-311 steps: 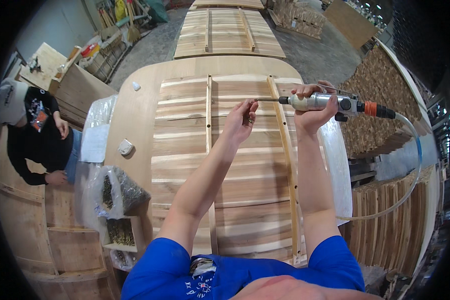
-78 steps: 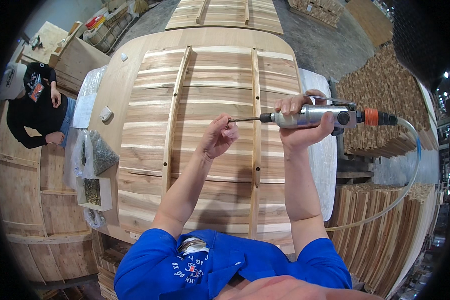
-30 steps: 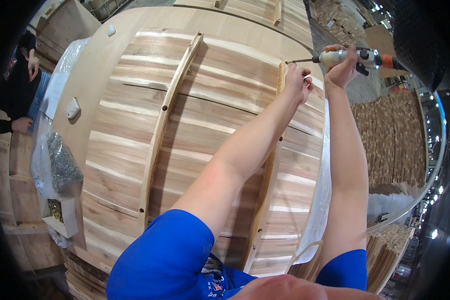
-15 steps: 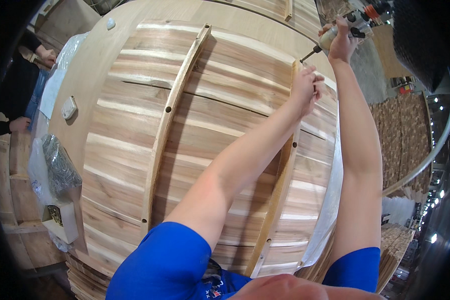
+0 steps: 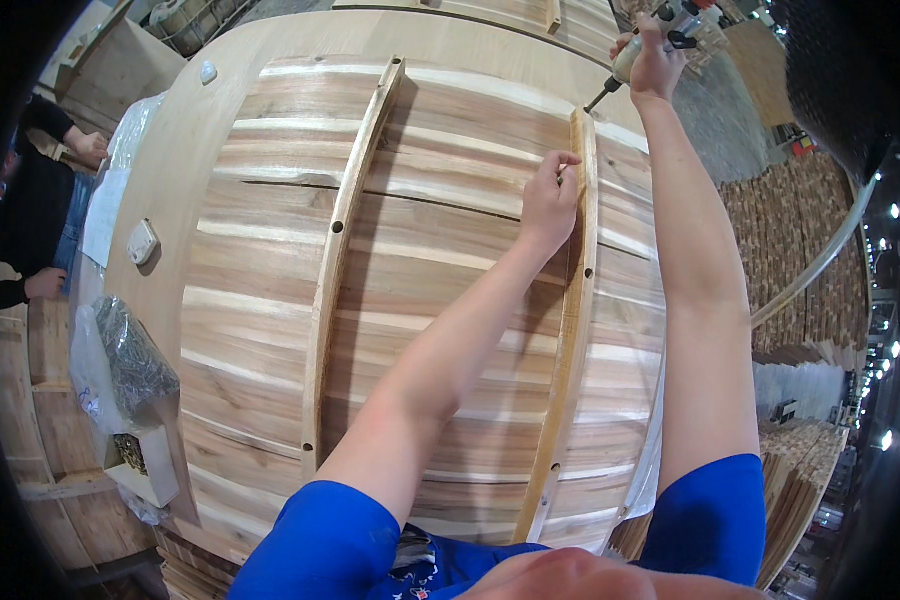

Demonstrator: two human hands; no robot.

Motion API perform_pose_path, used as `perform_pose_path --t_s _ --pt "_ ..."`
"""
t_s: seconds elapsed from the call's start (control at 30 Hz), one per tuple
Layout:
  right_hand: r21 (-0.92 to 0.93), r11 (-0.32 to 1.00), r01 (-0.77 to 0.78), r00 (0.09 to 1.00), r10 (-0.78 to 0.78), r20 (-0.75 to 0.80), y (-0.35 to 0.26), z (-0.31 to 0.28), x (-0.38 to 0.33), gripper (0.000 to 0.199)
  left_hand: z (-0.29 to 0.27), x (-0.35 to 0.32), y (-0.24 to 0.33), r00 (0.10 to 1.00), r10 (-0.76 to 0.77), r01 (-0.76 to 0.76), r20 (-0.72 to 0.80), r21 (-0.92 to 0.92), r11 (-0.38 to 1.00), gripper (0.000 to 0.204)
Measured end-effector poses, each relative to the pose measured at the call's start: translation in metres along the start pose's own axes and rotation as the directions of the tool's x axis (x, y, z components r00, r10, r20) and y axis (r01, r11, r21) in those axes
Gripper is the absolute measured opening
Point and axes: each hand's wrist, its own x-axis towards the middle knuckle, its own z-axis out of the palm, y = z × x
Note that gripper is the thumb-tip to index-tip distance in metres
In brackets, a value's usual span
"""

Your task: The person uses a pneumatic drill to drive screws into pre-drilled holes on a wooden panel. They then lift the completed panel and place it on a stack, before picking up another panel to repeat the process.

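My right hand point(image 5: 660, 65) grips a power screwdriver point(image 5: 627, 64), its long bit slanting down to the far end of the right wooden batten point(image 5: 575, 375). The bit tip meets the batten at or close to its end hole. My left hand point(image 5: 550, 208) hovers beside that batten, a little nearer to me, with curled fingers and the thumb and forefinger together. Whatever it may hold is too small to make out. Both battens, the second being the left batten point(image 5: 326, 290), lie across a striped wooden panel point(image 5: 450, 265) and have dark holes along them.
At the left stand a white box point(image 5: 160, 482) of small metal pieces and a plastic bag point(image 5: 135, 350) of similar pieces. A white device point(image 5: 142, 242) lies on the pale board. Another person's hand point(image 5: 91, 147) is beyond the left edge. Wood stacks point(image 5: 790, 255) and a hose point(image 5: 820, 280) are at right.
My left hand has left the far end of the right batten, moving left and toward me, and its fingers have curled in. The screwdriver bit stays at the batten's end. The view has shifted slightly.
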Motion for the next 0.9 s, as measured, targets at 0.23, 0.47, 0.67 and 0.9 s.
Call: perform_pose_path --t_s 0.23,0.47,0.67,0.9 --pt "0.060 0.997 0.037 0.999 -0.039 0.037 -0.003 0.012 -0.008 0.030 0.000 -0.005 -0.004 0.982 0.191 -0.191 0.009 0.022 0.981 0.020" --pt "-0.192 0.973 0.129 0.986 -0.146 -0.080 0.040 -0.013 0.025 0.024 0.004 -0.008 -0.002 0.980 0.192 -0.195 0.047 0.072 0.978 0.018" --pt "-0.175 0.955 0.240 0.962 -0.258 -0.087 0.033 -0.016 0.021 0.023 0.004 -0.005 0.002 0.973 0.222 -0.228 0.054 0.133 0.965 0.015" --pt "-0.140 0.944 0.299 0.915 -0.325 -0.240 -0.072 -0.072 0.036 0.031 0.012 -0.010 0.004 0.976 0.213 -0.217 0.043 0.208 0.954 0.018"
